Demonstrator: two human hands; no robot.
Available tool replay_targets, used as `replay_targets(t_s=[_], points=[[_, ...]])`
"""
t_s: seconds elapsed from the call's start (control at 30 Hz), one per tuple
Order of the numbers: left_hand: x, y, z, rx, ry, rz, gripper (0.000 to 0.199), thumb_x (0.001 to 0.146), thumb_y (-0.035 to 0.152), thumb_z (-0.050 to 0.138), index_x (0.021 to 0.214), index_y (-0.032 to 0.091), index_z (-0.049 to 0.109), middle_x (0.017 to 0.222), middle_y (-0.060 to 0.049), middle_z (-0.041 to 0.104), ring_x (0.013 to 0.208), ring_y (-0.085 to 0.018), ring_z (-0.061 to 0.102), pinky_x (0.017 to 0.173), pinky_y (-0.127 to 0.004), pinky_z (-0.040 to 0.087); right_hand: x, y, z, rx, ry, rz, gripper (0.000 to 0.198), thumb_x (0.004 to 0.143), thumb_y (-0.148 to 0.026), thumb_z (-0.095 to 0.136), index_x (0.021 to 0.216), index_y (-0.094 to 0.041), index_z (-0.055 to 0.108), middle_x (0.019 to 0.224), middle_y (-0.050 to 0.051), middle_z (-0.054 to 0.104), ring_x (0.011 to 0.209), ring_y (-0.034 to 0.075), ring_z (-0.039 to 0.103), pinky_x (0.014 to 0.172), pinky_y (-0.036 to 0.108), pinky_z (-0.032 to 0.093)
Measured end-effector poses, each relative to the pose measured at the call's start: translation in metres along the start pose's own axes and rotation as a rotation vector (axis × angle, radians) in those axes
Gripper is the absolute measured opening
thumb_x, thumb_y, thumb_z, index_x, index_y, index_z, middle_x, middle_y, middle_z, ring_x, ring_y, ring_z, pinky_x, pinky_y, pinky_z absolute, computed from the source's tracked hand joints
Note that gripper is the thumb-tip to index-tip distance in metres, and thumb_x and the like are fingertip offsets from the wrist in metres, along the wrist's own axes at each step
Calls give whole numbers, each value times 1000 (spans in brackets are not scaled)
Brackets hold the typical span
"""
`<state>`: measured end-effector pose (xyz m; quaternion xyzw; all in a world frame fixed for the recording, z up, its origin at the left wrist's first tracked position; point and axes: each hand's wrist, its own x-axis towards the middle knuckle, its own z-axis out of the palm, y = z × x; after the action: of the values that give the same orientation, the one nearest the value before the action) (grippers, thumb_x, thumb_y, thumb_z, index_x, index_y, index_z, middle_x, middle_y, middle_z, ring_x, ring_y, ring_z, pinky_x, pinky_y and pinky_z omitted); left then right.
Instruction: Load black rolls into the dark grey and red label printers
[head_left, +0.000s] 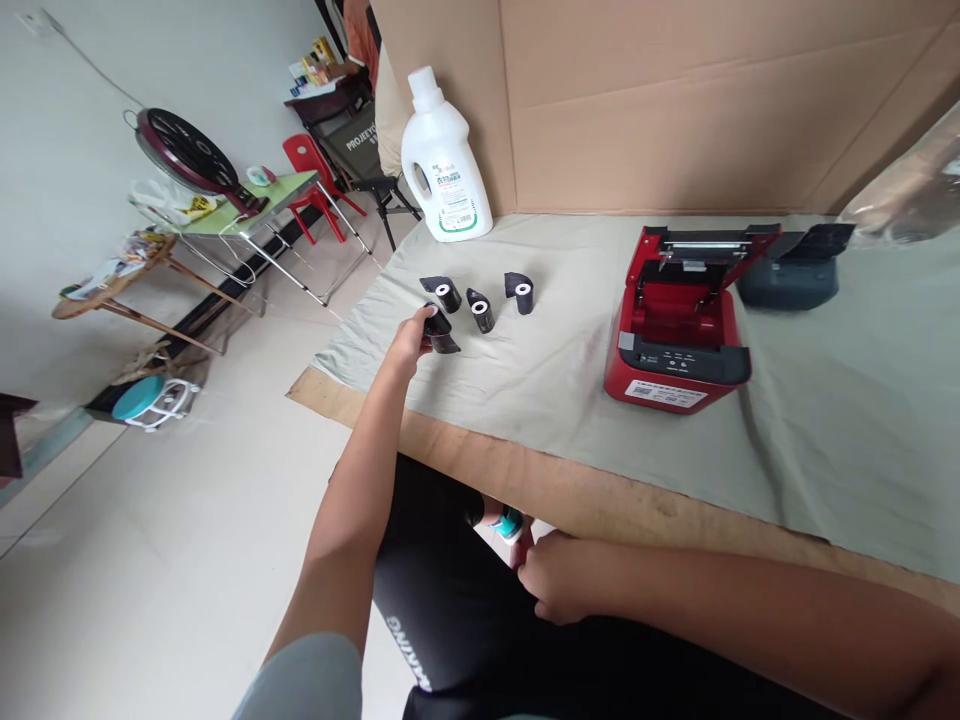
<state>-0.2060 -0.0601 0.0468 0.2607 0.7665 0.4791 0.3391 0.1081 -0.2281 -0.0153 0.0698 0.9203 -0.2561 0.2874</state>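
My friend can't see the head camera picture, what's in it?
The left hand holds a black roll near three more rolls on a cloth; the right hand is by the lap. An open red machine and white bottle stand there too.

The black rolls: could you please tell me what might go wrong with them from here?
The loose end of the roll in the left hand sticks out, so it may catch or unwind.

The neighbouring rolls sit close to that hand, so a sideways move could knock one.

The red machine stands with its lid raised; a bump might drop it.
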Motion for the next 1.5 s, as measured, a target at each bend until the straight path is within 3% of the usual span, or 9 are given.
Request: replay_targets(t_s=[0.13,0.27,0.43,0.6,0.8,0.97,1.23,1.33,1.5], points=[[0,-5,9,354,50,185,37,84,47,60,60,20,53,64,-4,55,71,-20,52,68,-32,39,1,-1,2,-44,-31,-23,24,80,-35,69,85,-14,80,80,16,73,68,37,72,57,47,54],[-5,-8,8,547,54,307,44,90,47,53,55,20,50,64,-4,54,78,-21,53,72,-31,37,1,-1,-2,-21,-45,2,23,78,-36,73,80,-14,80,78,15,72,68,38,72,57,48,54],[6,0,3,512,120,364,28,89,40,54,86,19,73,94,-4,74,99,-22,64,90,-30,47,-5,-3,-20,-57,-216,-24,28,86,-37,66,91,-13,80,88,13,73,74,33,72,59,42,55],[48,21,6,516,79,428,48,79,32,70,125,19,71,121,-9,75,105,-22,70,97,-31,52,-13,-8,-34,-116,-317,-26,29,91,-36,64,98,-13,80,84,11,72,72,29,71,64,41,56],[65,42,12,647,18,528,35,71,23,75,106,17,73,108,-8,76,94,-22,71,92,-34,55,-7,-7,-28,-107,-324,-29,28,90,-36,64,92,-13,80,83,12,73,74,31,73,67,44,58],[16,52,31,272,81,784,26,76,21,70,100,18,60,98,-4,72,92,-16,70,86,-26,56,-1,-5,-20,-46,-235,-44,23,84,-33,68,87,-14,79,85,13,75,81,33,74,67,43,59],[-132,88,105,234,-265,1054,38,88,46,74,118,22,68,99,-3,71,86,-14,67,74,-24,52,7,-3,-18,-19,-233,-76,23,87,-35,68,82,-14,76,79,10,72,82,31,74,72,43,59],[-167,106,132,174,-406,916,27,94,43,67,113,25,71,89,0,65,64,-10,57,60,-24,48,15,0,-14,4,-232,-86,26,86,-36,69,70,-16,71,72,7,68,79,29,73,75,43,59],[-186,129,149,-2,-783,383,22,79,24,68,100,18,68,80,-1,59,60,-9,53,50,-22,42,30,8,-5,99,-227,-95,34,72,-33,80,50,-19,58,65,3,64,76,27,71,75,41,60]])
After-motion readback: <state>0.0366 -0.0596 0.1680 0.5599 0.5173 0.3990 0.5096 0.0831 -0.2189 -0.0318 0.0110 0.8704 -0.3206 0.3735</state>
